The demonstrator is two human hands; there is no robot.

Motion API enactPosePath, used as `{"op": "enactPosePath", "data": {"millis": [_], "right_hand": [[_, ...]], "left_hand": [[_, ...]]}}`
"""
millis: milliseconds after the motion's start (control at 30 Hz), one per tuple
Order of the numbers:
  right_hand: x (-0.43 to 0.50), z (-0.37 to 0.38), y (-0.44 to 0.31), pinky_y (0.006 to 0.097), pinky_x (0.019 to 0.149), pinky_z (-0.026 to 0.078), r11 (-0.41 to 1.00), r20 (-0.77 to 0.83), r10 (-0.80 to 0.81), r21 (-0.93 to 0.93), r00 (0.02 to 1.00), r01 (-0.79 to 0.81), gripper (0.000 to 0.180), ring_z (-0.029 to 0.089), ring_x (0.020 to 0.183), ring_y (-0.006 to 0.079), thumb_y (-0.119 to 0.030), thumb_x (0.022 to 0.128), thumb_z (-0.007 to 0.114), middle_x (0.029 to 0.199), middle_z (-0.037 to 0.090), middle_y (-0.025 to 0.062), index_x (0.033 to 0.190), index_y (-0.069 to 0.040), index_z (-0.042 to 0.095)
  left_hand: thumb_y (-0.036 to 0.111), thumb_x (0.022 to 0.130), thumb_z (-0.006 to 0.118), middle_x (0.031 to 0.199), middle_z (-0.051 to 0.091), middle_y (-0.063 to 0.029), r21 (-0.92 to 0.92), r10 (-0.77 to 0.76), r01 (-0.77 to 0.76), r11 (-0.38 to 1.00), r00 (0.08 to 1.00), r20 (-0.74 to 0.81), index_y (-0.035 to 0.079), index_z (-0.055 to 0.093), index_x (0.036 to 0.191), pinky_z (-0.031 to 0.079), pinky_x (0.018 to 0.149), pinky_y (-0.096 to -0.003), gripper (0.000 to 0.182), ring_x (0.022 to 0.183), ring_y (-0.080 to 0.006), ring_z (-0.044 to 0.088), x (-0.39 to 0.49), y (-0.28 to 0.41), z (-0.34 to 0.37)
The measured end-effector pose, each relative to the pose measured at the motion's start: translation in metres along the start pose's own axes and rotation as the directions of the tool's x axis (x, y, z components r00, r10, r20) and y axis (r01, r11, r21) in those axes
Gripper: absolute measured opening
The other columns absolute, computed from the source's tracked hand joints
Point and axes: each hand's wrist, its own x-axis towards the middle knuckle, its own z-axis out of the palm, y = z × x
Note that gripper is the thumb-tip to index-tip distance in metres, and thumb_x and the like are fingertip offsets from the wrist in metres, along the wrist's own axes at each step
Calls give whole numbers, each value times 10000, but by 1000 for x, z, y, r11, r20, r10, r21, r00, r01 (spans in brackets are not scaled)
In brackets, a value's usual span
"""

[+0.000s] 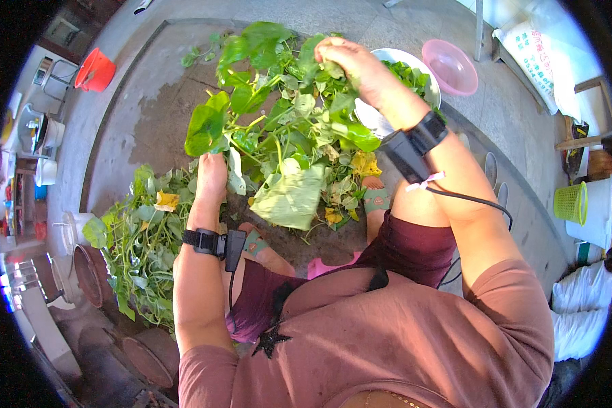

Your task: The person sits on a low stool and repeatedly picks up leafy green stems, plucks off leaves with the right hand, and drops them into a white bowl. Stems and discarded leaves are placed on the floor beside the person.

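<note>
My left hand [212, 172] is closed around the lower end of a bunch of leafy green vines [255, 97], partly hidden by leaves. At the upper right of the bunch, my right hand [342, 57] has its fingers closed on greenery, slightly blurred. Below and between both hands lies a pile of cut leaves and stems [341, 188], some yellow. A larger heap of leafy vines [148, 245] rests left of my left forearm. Behind my right forearm stands a white basin [435, 92] holding green leaves [408, 76].
A pink plastic basin [450, 67] stands beyond the white one. A red bucket [96, 70] is at the upper left. Brown round containers [89, 275] stand beside the vine heap. A green basket [570, 203] and white sacks [581, 306] are at the right.
</note>
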Motion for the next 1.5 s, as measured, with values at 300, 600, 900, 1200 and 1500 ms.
{"op": "enactPosePath", "data": {"millis": [300,600,900,1200,1500], "right_hand": [[-7,-28,-19,264,700,442,854,-96,-249,-491,964,172,224,541,777,117,-263,924,513,860,609,51,960,-50,572],[-29,5,-41,290,576,493,456,151,-548,-771,823,445,129,617,646,172,-233,868,585,747,615,60,907,-109,593],[-32,41,-15,358,587,521,171,372,-413,-865,832,472,157,636,718,251,-154,755,585,745,598,63,903,-105,601],[-30,43,0,383,578,517,181,461,-329,-826,824,534,89,626,679,287,-138,762,575,703,601,97,801,-58,579],[-9,11,-11,235,659,440,939,-13,140,-314,990,-137,275,532,833,92,-292,898,522,952,594,-9,1074,-89,583]], "left_hand": [[293,972,285,1068,577,-70,6,178,-180,984,977,117,70,473,1204,486,784,-325,374,928,-183,577,33,-31,-15],[275,968,351,1045,580,-51,320,473,-529,786,848,240,70,484,1215,468,760,-312,347,888,-165,564,39,-42,-17],[336,974,410,984,602,-25,5,288,-299,954,924,253,25,546,1137,422,776,-235,376,884,-89,527,-13,16,16],[358,971,389,895,575,-16,300,325,-372,879,925,196,3,547,1126,405,764,-253,418,812,-83,488,-20,19,8],[361,964,397,907,608,-63,215,196,-223,951,971,139,4,564,1126,443,716,-273,427,815,-111,532,-18,19,9]]}}
